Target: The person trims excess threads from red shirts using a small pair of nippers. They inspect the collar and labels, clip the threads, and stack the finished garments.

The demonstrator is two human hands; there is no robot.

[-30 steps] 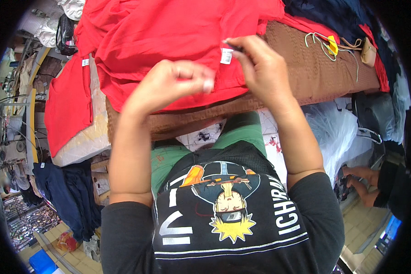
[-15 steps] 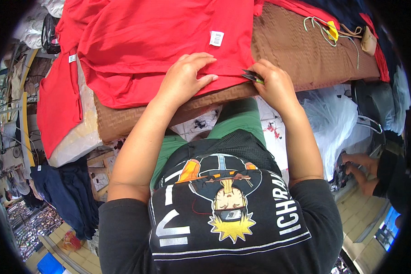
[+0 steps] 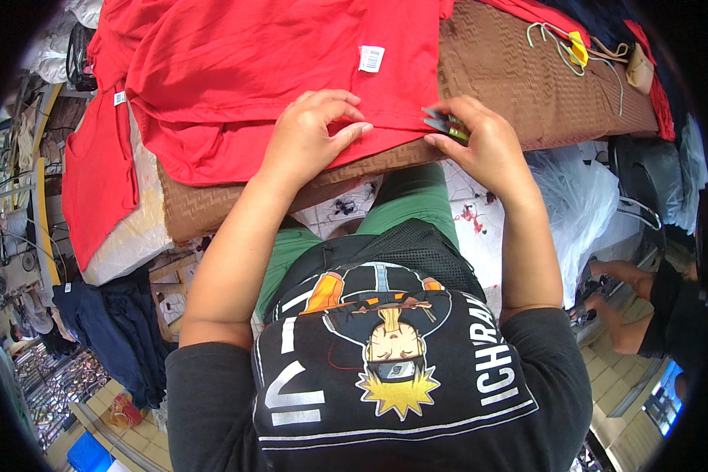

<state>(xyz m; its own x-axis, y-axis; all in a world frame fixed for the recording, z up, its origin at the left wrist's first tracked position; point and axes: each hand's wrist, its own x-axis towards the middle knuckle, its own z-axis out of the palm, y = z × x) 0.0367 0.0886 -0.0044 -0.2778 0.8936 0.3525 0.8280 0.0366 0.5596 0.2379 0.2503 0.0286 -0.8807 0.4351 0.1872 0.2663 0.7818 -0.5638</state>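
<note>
**Red garment [image 3: 267,59] spread over a brown cloth [image 3: 527,86]**

Nearest, green trousers [image 3: 409,204] show below the cloth's edge. The right hand [image 3: 486,141] holds small dark-bladed snips [image 3: 447,124], tips pointing left, at the garment's near right corner. The left hand [image 3: 305,135] lies on the garment's near edge, thumb and fingers narrowly spaced; whether they pinch fabric cannot be told. Beyond, the garment bears a white label [image 3: 371,59].

A garment [image 3: 291,63] lies on the counter [image 3: 495,90], with a tag [image 3: 579,49] and a pouch [image 3: 639,71] to its right. Another garment [image 3: 98,185] lies at left; plastic sheeting [image 3: 570,212] sits before the counter's right part.
</note>
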